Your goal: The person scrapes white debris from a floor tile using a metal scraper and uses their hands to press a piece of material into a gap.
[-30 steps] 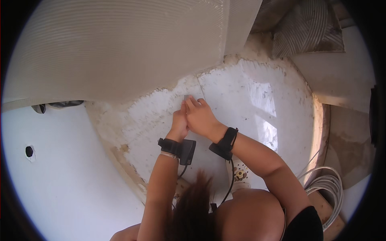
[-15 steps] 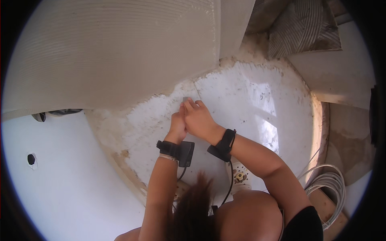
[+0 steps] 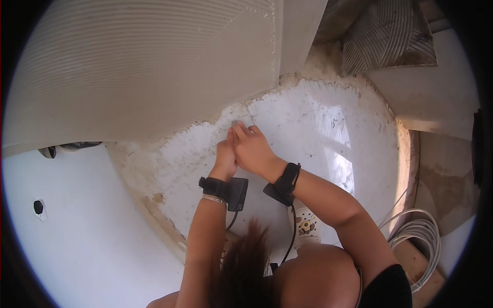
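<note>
Both hands come together in the middle over a white, smooth floor [image 3: 277,128] smeared with dried grey-beige residue. Between the fingertips a small grey scraper blade [image 3: 235,123] pokes out, its edge down against the floor; most of it is hidden. My right hand [image 3: 255,150] is closed over it, fingers pressed forward. Tucked against its left side, my left hand [image 3: 225,156] is closed too, thumb side toward the right hand. Each wrist carries a black strap with a small dark box [image 3: 236,194] and a cable.
A large comb-ridged, plastered panel [image 3: 154,66] bounds the floor on the far side. On the left a white wall [image 3: 67,231] has a dark round hole [image 3: 38,207]. Coiled white cable [image 3: 423,241] lies at right. My light perforated shoe [image 3: 307,224] stands below the hands.
Both hands, still together on the scraper blade, have shifted very slightly forward and left. The view has tilted a little; everything else lies as before.
</note>
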Demonstrator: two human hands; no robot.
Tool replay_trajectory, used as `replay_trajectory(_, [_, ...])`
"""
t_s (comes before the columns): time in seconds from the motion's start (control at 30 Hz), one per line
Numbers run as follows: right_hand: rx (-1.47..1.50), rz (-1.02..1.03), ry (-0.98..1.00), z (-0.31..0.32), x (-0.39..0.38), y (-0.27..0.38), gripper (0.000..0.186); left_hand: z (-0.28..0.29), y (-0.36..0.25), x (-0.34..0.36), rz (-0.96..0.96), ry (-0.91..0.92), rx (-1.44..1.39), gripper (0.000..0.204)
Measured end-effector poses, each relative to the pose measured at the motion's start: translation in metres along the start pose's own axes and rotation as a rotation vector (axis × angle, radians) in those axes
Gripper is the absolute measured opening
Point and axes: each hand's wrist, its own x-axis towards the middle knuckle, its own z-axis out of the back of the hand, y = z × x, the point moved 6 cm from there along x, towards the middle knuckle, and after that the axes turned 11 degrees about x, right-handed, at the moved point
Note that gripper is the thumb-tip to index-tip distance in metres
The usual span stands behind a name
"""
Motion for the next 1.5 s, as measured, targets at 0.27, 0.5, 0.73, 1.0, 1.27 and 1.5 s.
replay_trajectory(0.27, [0.006, -0.026, -0.024, -0.001, 0.02, -0.006, 0.039, 0.001, -0.017, 0.015, -0.058, 0.056, -0.061, 0.05])
replay_trajectory(0.5, [-0.039, -0.017, 0.023, -0.008, 0.003, -0.004, 0.038, 0.003, 0.001, 0.01, -0.049, 0.049, -0.03, 0.051])
replay_trajectory(0.73, [-0.041, -0.055, 0.058, -0.005, 0.018, -0.009, 0.04, -0.005, -0.013, 0.016, -0.064, 0.141, -0.126, 0.05])
replay_trajectory(1.0, [-0.011, -0.007, 0.042, 0.001, 0.002, -0.002, 0.039, 0.0, 0.003, 0.005, -0.042, 0.068, -0.035, 0.048])
replay_trajectory(1.27, [0.0, -0.03, 0.052, -0.002, -0.002, -0.014, 0.04, -0.015, 0.004, 0.005, -0.067, 0.109, -0.135, 0.048])
replay_trajectory(1.5, [0.057, 0.048, -0.023, 0.004, 0.006, -0.009, 0.039, -0.005, -0.003, 0.005, -0.106, -0.021, -0.039, 0.05])
